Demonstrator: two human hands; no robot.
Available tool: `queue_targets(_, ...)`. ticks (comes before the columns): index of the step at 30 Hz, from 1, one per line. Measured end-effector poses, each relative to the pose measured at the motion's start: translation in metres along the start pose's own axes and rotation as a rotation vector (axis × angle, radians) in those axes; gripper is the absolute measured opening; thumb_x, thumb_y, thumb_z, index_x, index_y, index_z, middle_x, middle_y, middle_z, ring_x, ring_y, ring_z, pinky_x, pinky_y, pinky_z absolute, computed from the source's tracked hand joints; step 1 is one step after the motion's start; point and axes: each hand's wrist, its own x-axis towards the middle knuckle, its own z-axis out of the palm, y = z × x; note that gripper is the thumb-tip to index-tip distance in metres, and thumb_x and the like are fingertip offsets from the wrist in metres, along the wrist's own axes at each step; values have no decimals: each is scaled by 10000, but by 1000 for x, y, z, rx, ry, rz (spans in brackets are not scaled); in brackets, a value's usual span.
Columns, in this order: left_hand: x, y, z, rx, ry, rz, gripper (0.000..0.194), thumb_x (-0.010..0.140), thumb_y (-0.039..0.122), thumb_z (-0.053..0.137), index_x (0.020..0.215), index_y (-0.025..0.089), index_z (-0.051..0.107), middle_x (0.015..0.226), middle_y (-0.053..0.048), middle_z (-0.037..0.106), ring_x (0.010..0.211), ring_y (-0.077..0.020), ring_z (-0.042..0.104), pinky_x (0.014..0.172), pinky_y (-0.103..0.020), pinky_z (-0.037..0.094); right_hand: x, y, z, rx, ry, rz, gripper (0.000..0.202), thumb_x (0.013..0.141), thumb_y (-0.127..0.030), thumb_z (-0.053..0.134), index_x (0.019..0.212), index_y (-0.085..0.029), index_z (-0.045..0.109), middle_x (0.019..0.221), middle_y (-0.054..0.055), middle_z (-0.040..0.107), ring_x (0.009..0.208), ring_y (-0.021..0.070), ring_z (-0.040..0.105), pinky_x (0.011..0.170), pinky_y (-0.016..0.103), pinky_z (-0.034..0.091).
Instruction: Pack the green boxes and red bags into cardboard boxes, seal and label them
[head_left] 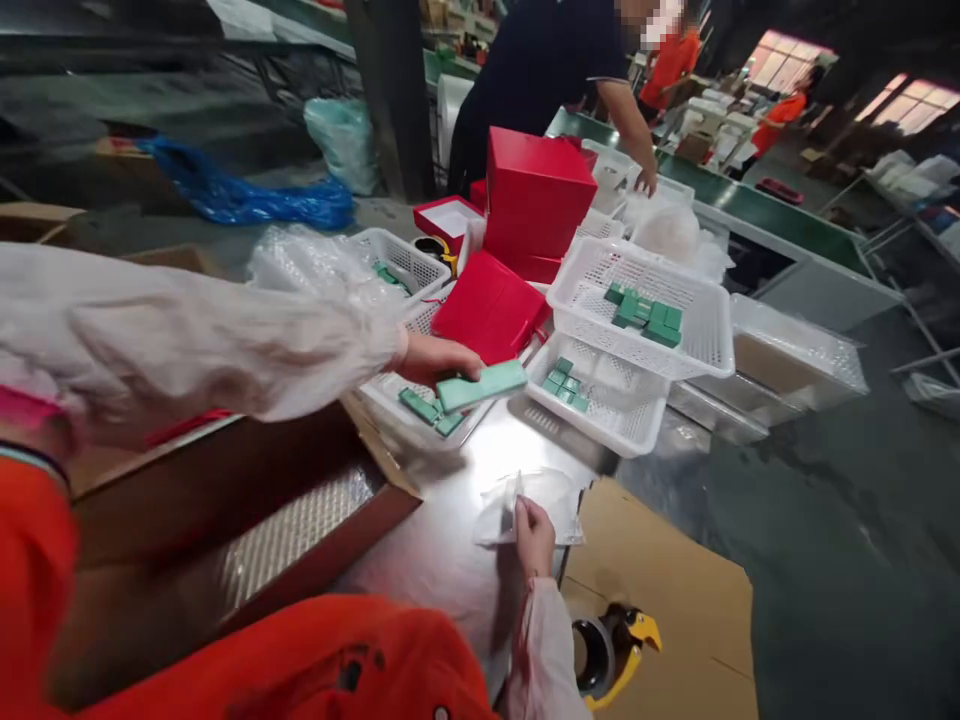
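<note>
My left hand (439, 360) is closed around one end of a long green box (482, 386), held over a white basket (405, 425) that has smaller green boxes (429, 410) in it. Lower down, above the shiny metal table (442, 540), the fingers of my right hand (534, 535) pinch the edge of a clear plastic bag (495, 508). The bag lies partly on the table. Two more white baskets, one upper (637, 300) and one lower (600, 400), contain green boxes to the right.
Red boxes (532, 200) stand behind the baskets. An open brown carton (300, 550) is at my left. Flat cardboard (675, 600) with a yellow tape dispenser (619, 650) on it lies at right. A co-worker in a dark shirt (540, 70) reaches into baskets across the table.
</note>
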Motion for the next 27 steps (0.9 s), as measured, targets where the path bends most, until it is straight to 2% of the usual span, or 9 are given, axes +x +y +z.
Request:
queue_targets(3,-28,-34,70,-252,-255,-77,248,791,249,492,924,90,627,761,-48,675,623,-177,620,589,-269,488,-4,-4,-4,59,-61,-28,680,753,-689,532,1012,-94,735,972,162,741,902,254,673,824,364,535)
queue_targets(6,-25,-93,129,-368,-185,-32,173,734,248,534,827,135,626,644,-22,611,535,-167,551,548,-271,469,-11,-10,-13,82,-158,-60,743,778,-687,515,1125,-54,687,786,93,700,666,189,610,626,310,513)
queue_targets(8,-10,-133,148,-340,-80,-18,72,691,197,567,740,160,604,561,12,540,469,-144,477,490,-246,425,-19,-15,-19,101,-190,-67,756,815,-679,482,1199,-50,648,685,35,639,551,151,522,529,282,456)
queue_targets(10,6,-164,152,-315,-14,-33,43,659,151,600,655,175,565,503,35,481,420,-120,405,443,-224,379,-30,-19,-23,106,-174,-114,696,837,-650,489,1196,-77,650,705,33,634,572,151,523,551,284,459)
queue_targets(12,17,-181,148,-325,-5,-79,91,651,151,618,616,182,540,470,37,451,397,-121,387,423,-228,372,-43,-24,-25,61,-178,-243,563,861,-596,511,1099,-119,695,792,69,668,697,185,586,660,313,498)
queue_targets(16,24,-192,145,-433,-55,-127,115,694,287,582,711,176,553,595,-37,574,539,-208,572,503,-303,485,-70,-28,-27,-139,-220,-521,426,967,-449,409,1065,-165,711,868,103,662,834,224,614,778,355,510)
queue_targets(21,34,-218,165,-946,106,13,210,657,374,520,766,198,480,695,-56,618,746,-221,668,721,-358,583,-88,-29,-21,-336,-174,-638,386,1001,-300,354,1148,-162,683,856,98,619,808,224,602,747,358,516)
queue_targets(24,41,-226,183,-940,78,-10,217,573,366,560,690,217,455,626,-43,598,715,-227,680,687,-350,600,-94,-30,-16,-389,-152,-683,382,978,-263,361,1122,-175,703,843,109,631,790,242,606,711,372,535)
queue_targets(27,46,-222,198,-831,9,29,250,493,393,592,582,231,423,515,-13,544,607,-208,672,587,-294,585,-99,-21,-13,-355,-100,-665,371,974,-270,373,1087,-232,724,803,86,646,751,250,637,658,364,558)
